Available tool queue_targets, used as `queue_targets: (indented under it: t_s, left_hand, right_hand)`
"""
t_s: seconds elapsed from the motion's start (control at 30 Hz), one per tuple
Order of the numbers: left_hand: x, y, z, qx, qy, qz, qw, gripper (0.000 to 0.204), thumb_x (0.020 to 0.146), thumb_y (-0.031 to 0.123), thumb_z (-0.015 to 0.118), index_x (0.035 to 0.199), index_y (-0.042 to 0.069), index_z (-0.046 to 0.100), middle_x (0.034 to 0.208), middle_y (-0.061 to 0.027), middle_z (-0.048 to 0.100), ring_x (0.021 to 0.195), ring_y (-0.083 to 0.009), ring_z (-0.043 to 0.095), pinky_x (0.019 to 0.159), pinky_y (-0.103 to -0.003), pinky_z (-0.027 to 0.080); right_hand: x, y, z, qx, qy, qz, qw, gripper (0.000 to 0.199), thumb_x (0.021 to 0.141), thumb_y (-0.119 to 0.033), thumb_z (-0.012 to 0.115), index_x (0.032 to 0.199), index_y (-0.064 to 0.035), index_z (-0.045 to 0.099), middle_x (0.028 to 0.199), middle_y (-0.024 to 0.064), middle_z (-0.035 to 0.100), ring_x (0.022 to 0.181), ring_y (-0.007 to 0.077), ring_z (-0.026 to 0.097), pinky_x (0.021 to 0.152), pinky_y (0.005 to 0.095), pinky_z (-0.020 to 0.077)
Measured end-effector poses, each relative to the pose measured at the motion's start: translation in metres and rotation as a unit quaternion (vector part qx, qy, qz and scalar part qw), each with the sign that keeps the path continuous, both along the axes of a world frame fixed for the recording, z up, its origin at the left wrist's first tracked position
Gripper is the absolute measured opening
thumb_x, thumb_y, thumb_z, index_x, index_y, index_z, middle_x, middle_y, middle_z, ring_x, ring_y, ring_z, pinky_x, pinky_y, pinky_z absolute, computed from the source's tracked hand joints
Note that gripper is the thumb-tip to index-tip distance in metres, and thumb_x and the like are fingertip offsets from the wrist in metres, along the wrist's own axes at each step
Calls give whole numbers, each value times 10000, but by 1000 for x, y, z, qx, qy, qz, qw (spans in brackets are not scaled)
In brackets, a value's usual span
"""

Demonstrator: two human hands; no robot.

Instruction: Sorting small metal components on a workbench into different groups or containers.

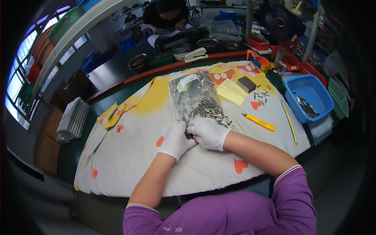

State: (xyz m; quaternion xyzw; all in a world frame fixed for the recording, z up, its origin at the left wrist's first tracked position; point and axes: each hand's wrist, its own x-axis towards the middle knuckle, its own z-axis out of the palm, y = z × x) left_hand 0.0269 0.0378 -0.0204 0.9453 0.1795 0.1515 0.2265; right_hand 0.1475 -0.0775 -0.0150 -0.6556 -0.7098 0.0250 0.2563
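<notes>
My left hand and my right hand, both in white gloves, meet over the cloth at the middle. Their fingers are curled together around a small dark brown piece, mostly hidden between them; its kind does not show. Just beyond the fingertips lies a clear plastic bag with a white label. Many small shiny metal cylindrical parts fill its near end and spill toward my right hand. Farther right on the cloth rests a yellow utility knife.
A heart-printed cloth covers the table. Yellow paper, a dark block and loose metal parts lie behind the knife. At right stand a yellow strip and a blue basket holding metal parts. Across the table, another person works.
</notes>
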Motion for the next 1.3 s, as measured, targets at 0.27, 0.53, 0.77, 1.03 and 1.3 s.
queue_targets:
  t_s: [0.27,0.53,0.77,1.03,1.3]
  left_hand:
    - [-13,-25,35,-100,113,-80,985,606,617,178,795,1109,-54,528,903,-164,577,843,-261,584,767,-318,466]
    - [-21,-30,51,-137,110,-94,980,553,704,146,729,1175,-22,493,902,-76,565,811,-161,552,753,-267,450]
    - [-14,-28,17,-407,-40,59,911,180,870,78,527,1039,16,535,765,16,527,586,-25,435,509,-187,374]
    - [-21,-25,15,-474,-79,35,877,124,865,88,549,979,40,554,708,41,509,548,-12,413,476,-182,346]
    - [-22,-41,4,-333,-39,-40,941,192,786,57,656,960,21,583,715,38,502,589,-27,436,533,-189,393]
  right_hand:
    - [-1,-40,-6,60,37,104,992,343,640,38,555,964,-41,634,1019,132,587,980,313,536,870,369,441]
    - [24,-65,13,104,157,-12,982,241,638,115,543,812,-32,625,890,104,602,849,269,574,741,321,470]
    - [20,-70,18,27,226,-70,971,184,697,106,564,827,-17,605,846,96,593,823,220,588,732,299,476]
    - [13,-62,11,5,584,-38,811,363,675,210,411,960,25,539,998,76,546,1008,175,555,916,303,462]
    - [3,-61,19,-13,662,-28,749,395,664,180,448,1026,25,480,1051,93,518,1015,182,553,887,272,454]
